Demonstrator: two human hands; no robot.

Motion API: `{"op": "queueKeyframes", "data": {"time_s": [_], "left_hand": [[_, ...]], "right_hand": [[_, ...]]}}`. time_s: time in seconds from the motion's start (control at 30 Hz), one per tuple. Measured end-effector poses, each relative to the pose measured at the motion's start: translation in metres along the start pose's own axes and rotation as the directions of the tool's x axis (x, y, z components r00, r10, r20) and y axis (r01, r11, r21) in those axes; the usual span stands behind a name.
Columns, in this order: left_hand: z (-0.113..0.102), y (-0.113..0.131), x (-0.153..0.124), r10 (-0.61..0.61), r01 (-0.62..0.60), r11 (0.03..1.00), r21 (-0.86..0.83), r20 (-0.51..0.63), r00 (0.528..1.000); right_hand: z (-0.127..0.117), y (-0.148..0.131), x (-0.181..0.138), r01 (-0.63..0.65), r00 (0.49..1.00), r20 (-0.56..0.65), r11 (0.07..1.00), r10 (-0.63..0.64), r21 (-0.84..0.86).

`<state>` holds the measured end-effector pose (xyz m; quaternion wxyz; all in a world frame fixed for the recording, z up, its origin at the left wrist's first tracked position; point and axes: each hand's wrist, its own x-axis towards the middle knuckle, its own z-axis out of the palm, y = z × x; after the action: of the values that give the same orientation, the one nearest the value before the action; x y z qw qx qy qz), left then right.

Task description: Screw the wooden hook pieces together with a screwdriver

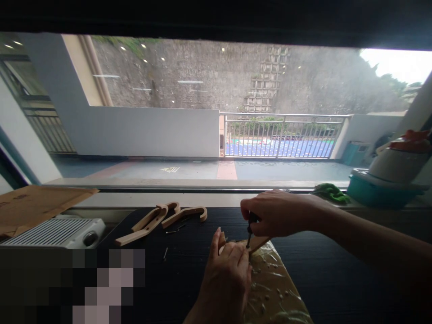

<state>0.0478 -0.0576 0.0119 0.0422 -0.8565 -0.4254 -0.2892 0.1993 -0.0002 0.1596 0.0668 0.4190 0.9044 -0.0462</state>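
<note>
My right hand (275, 211) is closed around the dark handle of a screwdriver (249, 234), which points down at a wooden piece (260, 243). My left hand (229, 267) presses on this piece from the near side, its fingers wrapped over it, so most of the wood is hidden. Beneath lies a flat brown pad (276, 288) covered in shiny clear film, with small knobs or holes across it. To the left, curved wooden hook-like pieces (148, 230) rest on the dark table (182, 279). Beside them are a few loose screws (165, 253).
A white slatted appliance (64, 231) with brown paper (43, 204) on top stands at the left. At the right back sit a teal container (381, 189), a whitish bottle (400, 159) and a green cloth (330, 192). A window with its sill (189, 199) borders the far edge.
</note>
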Motion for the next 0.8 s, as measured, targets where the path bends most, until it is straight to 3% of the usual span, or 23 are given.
{"op": "queueKeyframes", "data": {"time_s": [0.3, 0.47, 0.8], "left_hand": [[0.006, -0.003, -0.001, 0.033, -0.031, 0.999, 0.04, -0.044, 0.999], [0.0, 0.0, 0.0, 0.033, -0.032, 0.998, 0.051, -0.011, 0.999], [0.001, -0.001, -0.001, 0.026, -0.026, 0.999, 0.027, -0.02, 0.999]], "right_hand": [[0.003, 0.005, -0.005, 0.04, 0.999, -0.022, 0.991, -0.037, 0.125], [0.008, 0.004, -0.005, 0.039, 0.996, -0.09, 0.994, -0.03, 0.097], [0.002, 0.009, -0.006, 0.111, 0.993, -0.06, 0.989, -0.106, 0.101]]}}
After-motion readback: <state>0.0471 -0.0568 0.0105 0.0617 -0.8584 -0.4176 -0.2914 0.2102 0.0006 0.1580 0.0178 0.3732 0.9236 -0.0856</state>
